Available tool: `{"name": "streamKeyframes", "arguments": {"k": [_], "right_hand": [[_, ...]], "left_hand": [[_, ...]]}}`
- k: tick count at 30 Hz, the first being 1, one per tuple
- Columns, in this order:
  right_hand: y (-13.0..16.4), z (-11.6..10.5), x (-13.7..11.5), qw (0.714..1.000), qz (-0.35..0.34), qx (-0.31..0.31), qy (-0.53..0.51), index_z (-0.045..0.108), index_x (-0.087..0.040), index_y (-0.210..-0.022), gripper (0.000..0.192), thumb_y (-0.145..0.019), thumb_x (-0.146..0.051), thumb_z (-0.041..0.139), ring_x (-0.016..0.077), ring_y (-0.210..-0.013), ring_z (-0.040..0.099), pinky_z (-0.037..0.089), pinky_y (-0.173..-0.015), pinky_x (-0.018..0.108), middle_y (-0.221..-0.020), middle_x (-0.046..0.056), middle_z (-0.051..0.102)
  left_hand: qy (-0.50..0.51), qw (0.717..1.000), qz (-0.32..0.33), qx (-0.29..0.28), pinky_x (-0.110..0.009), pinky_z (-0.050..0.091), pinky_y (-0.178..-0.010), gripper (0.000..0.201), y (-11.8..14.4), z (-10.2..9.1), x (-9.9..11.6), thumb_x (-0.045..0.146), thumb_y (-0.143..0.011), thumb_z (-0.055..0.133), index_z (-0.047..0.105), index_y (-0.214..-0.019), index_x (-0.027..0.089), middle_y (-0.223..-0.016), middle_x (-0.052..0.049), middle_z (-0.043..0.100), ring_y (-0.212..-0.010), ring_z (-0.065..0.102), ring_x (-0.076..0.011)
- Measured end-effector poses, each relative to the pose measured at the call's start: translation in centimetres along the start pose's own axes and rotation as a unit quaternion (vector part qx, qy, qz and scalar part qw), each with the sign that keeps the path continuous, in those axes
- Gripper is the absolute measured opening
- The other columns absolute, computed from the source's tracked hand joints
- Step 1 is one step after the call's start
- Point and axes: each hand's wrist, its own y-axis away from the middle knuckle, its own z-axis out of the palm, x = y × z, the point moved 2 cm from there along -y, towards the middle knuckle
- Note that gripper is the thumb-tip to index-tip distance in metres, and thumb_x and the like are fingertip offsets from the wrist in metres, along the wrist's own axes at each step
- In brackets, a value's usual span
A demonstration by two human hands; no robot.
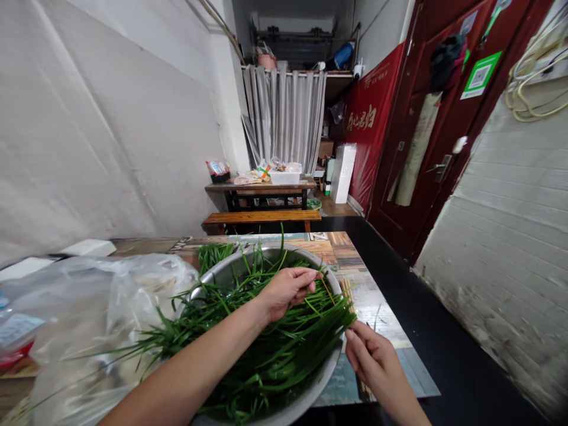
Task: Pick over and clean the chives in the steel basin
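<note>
A large metal basin point(326, 378) on the table is heaped with long green garlic chives point(275, 355). Reaching over the heap, my left hand point(288, 290) is closed, thumb and forefinger pinching the end of a thin wooden skewer point(328, 291). The skewer slants down towards the chives, where its lower part is lost from sight. At the basin's right rim, my right hand point(373, 352) pinches the gathered tips of a flat bunch of chives. Beside the rim, more bamboo skewers point(348, 294) lie on the table, partly hidden by the basin and my right hand.
Clear plastic bags point(110, 319) crowd the table's left side. More chives point(215, 255) lie behind the basin. The patterned table point(399, 343) ends at the right above a dark floor. Ahead stand a wooden bench point(261, 217) and another table bearing a white tub point(285, 177).
</note>
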Motion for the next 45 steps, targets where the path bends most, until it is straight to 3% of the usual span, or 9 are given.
{"name": "streamKeyframes", "arguments": {"k": [13,23,27,33,37,42,45], "right_hand": [[0.0,0.0,-0.2,1.0,-0.008,0.0,0.014,0.048,-0.017,-0.069,0.034,-0.087,-0.045,0.044,0.0061,-0.039,0.024,0.016,-0.038,0.021,-0.046,-0.009,0.032],[0.3,0.0,-0.4,1.0,-0.005,-0.001,-0.009,0.045,-0.019,-0.065,0.034,-0.084,-0.046,0.047,0.006,-0.038,0.023,0.016,-0.037,0.021,-0.045,-0.009,0.032],[0.3,-0.2,-0.4,1.0,-0.012,0.001,-0.009,0.046,-0.018,-0.065,0.033,-0.086,-0.044,0.047,0.0057,-0.037,0.023,0.016,-0.037,0.021,-0.044,-0.009,0.033],[0.0,-0.3,-0.6,0.999,-0.011,0.001,-0.03,0.053,-0.017,-0.076,0.029,-0.085,-0.044,0.048,0.0061,-0.039,0.022,0.014,-0.037,0.021,-0.047,-0.009,0.03],[-0.1,-0.3,-0.6,1.0,-0.015,0.011,-0.024,0.053,-0.017,-0.074,0.031,-0.086,-0.045,0.047,0.0062,-0.039,0.023,0.015,-0.037,0.02,-0.047,-0.008,0.033],[0.0,-0.4,-0.2,0.999,0.003,0.016,-0.033,0.048,-0.018,-0.07,0.033,-0.084,-0.048,0.048,0.0055,-0.038,0.021,0.014,-0.037,0.02,-0.046,-0.009,0.03],[0.3,-0.6,0.1,1.0,0.007,0.019,-0.022,0.048,-0.017,-0.069,0.034,-0.084,-0.048,0.048,0.0056,-0.038,0.022,0.015,-0.037,0.02,-0.046,-0.009,0.032]], "left_hand": [[0.001,1.0,-0.01,0.004,-0.02,0.008,-0.04,0.039,-0.1,0.0,-0.1,0.043,-0.064,0.068,0.06,-0.084,0.01,-0.059,0.004,0.048,-0.038,0.024,0.0002],[-0.071,0.997,0.0,0.027,-0.022,0.007,-0.041,0.04,0.4,0.2,0.3,0.045,-0.064,0.067,0.065,-0.081,0.009,-0.057,0.002,0.051,-0.038,0.02,-0.0004],[-0.126,0.991,0.02,0.031,-0.022,0.008,-0.042,0.036,0.7,0.8,0.5,0.044,-0.066,0.065,0.065,-0.07,0.009,-0.054,0.002,0.051,-0.039,0.02,-0.0014],[-0.21,0.977,0.042,-0.011,-0.021,0.021,-0.045,0.033,1.2,2.5,-0.4,0.04,-0.07,0.061,0.062,-0.054,0.01,-0.049,0.001,0.05,-0.043,0.03,-0.0049],[-0.25,0.965,0.064,-0.033,-0.021,0.033,-0.054,0.029,1.1,3.2,-1.0,0.035,-0.072,0.058,0.066,-0.059,0.011,-0.055,-0.002,0.057,-0.054,0.045,-0.0095],[-0.332,0.932,0.133,-0.059,-0.023,0.041,-0.071,0.029,0.7,1.9,0.1,0.036,-0.077,0.054,0.072,-0.079,0.013,-0.082,-0.006,0.067,-0.077,0.058,-0.0169],[-0.376,0.913,0.155,0.029,-0.026,0.043,-0.075,0.031,-0.1,-0.6,0.6,0.036,-0.079,0.051,0.071,-0.087,0.015,-0.087,-0.005,0.069,-0.08,0.06,-0.019]]}}
